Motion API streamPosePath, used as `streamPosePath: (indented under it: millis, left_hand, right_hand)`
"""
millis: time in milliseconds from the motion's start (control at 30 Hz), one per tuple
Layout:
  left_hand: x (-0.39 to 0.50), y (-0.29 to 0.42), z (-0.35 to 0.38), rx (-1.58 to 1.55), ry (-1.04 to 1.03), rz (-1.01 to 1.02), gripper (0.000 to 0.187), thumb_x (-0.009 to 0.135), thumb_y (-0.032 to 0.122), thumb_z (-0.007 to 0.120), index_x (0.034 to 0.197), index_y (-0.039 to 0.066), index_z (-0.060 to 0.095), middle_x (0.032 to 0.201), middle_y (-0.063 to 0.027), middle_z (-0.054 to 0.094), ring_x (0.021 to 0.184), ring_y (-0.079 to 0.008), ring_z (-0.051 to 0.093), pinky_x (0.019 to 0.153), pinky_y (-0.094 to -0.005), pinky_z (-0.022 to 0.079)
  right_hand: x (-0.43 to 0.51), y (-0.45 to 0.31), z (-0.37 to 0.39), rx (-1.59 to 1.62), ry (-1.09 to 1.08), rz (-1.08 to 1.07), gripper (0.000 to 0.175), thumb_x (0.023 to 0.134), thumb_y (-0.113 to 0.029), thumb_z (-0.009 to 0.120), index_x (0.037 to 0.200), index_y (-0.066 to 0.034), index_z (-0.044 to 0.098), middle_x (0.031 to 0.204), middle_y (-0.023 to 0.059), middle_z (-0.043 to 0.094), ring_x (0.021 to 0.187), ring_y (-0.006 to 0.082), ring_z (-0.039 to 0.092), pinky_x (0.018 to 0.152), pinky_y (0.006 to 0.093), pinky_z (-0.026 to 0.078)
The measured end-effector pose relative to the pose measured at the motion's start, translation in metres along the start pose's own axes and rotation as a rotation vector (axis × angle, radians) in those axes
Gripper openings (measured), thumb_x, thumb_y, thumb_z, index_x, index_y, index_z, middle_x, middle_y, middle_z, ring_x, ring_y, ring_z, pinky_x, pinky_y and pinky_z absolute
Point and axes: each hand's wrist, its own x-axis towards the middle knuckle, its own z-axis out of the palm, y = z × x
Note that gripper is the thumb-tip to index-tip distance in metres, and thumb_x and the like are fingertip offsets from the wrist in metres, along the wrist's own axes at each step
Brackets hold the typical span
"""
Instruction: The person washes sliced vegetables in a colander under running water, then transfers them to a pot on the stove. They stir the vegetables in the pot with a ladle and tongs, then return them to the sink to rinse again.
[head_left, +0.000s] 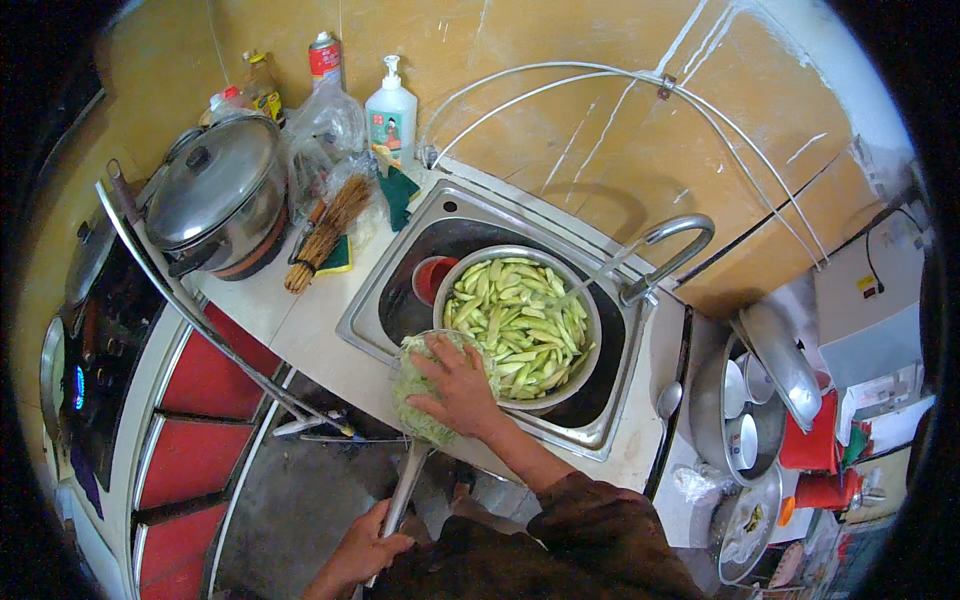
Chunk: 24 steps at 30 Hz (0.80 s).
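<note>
My left hand (367, 541) grips the metal handle (409, 480) of a round strainer or ladle in front of the counter edge. Its round head is heaped with pale green shredded vegetable (415, 382). Spread over the shreds are the fingers of my right hand (459, 386), palm down. Close beyond that hand is a round metal bowl (597, 337) full of pale green cut vegetable pieces (525, 322). The bowl sits in a steel sink (627, 405). Water (600, 271) runs from the curved faucet (709, 229) onto the pieces. A red-lined cup (433, 279) is beside the bowl.
To the left stand a lidded steel pot (217, 195), a twig brush (330, 232), a pump bottle (391, 112) and a spray can (324, 56). A blue flame (79, 386) burns on the stove. At right, a large basin (709, 405) holds white bowls (742, 442).
</note>
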Motion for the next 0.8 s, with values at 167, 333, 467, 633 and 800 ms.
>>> streamPosePath:
  millis: [167,333,467,633,800]
  left_hand:
    - [-0.004,0.002,-0.001,0.071,0.018,-0.019,0.052,0.075,0.014,0.068,0.123,0.005,0.049,0.075,-0.0042,0.052,0.061,-0.0126,0.05,0.055,-0.0283,0.044]
    - [-0.003,0.002,-0.001,0.043,0.024,-0.02,0.053,0.075,0.014,0.068,0.123,0.005,0.048,0.074,-0.0041,0.051,0.062,-0.0125,0.051,0.056,-0.0288,0.045]
    - [-0.002,0.001,-0.002,0.004,-0.005,-0.052,0.056,0.075,0.014,0.068,0.126,0.005,0.046,0.074,-0.004,0.051,0.061,-0.0125,0.051,0.055,-0.0289,0.045]
    - [-0.001,-0.008,-0.009,-0.07,-0.011,-0.062,0.055,0.076,0.013,0.068,0.126,0.003,0.047,0.086,-0.0022,0.055,0.071,-0.0115,0.051,0.062,-0.0265,0.044]
    - [0.008,-0.009,-0.033,0.065,-0.09,-0.029,0.056,0.078,0.015,0.068,0.128,0.004,0.045,0.086,-0.003,0.053,0.074,-0.0122,0.052,0.065,-0.027,0.046]
  right_hand:
    - [-0.006,0.002,0.004,-0.044,-0.081,-0.013,0.065,0.081,-0.044,0.062,0.137,-0.0157,0.042,0.148,0.0145,0.027,0.137,0.0319,0.025,0.108,0.0547,0.017]
    - [-0.006,-0.002,0.006,-0.11,-0.139,-0.007,0.066,0.083,-0.045,0.059,0.139,-0.016,0.039,0.15,0.0139,0.023,0.139,0.0312,0.021,0.109,0.0551,0.015]
    - [-0.006,-0.001,0.008,-0.098,-0.175,0.008,0.065,0.084,-0.045,0.057,0.139,-0.0156,0.038,0.151,0.0144,0.021,0.139,0.0312,0.02,0.109,0.0558,0.014]
    - [-0.006,-0.001,0.009,-0.097,-0.176,0.022,0.065,0.085,-0.044,0.057,0.14,-0.0154,0.037,0.151,0.0148,0.021,0.139,0.0315,0.02,0.109,0.0565,0.013]
    - [-0.002,-0.002,0.007,-0.111,-0.118,0.032,0.06,0.084,-0.04,0.058,0.136,-0.0157,0.042,0.148,0.0145,0.027,0.138,0.0309,0.023,0.108,0.0556,0.016]
